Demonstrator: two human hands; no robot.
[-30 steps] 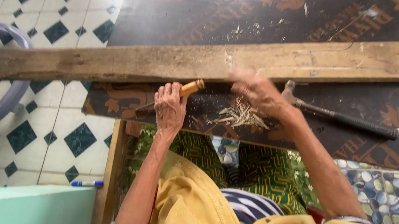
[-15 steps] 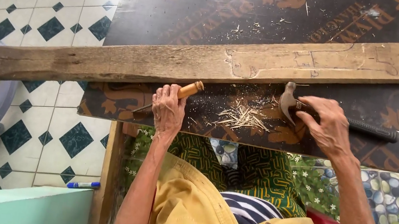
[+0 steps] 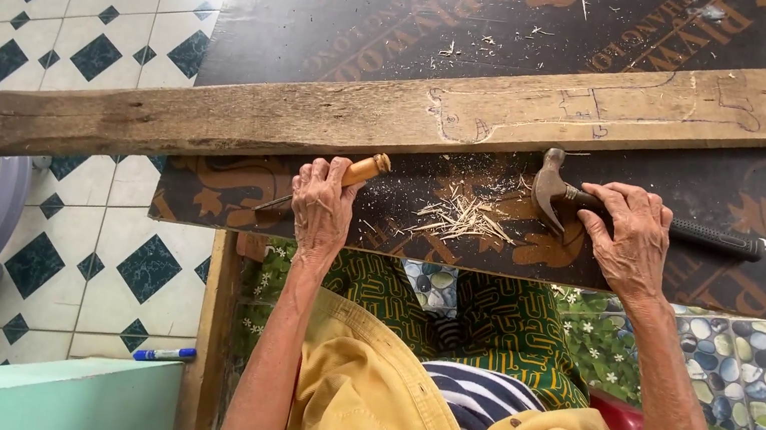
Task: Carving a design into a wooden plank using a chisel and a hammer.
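- The left hand (image 3: 324, 204) is clenched around a wooden-handled chisel (image 3: 321, 192); the right hand (image 3: 631, 237) grasps a claw hammer (image 3: 645, 220) near its head, flat on the dark counter (image 3: 352, 18).
- Just beyond both hands lies a long weathered plank (image 3: 387, 120), unclamped; a struck blow could shift it.
- Between the hands, wood shavings (image 3: 459, 218) could let the chisel skid.

1 head-worn camera looks steeply down from above the person's lap, close over the dark board (image 3: 352, 18) and the weathered plank (image 3: 215, 119) lying across it, with the tiled floor (image 3: 79, 18) visible at the left.
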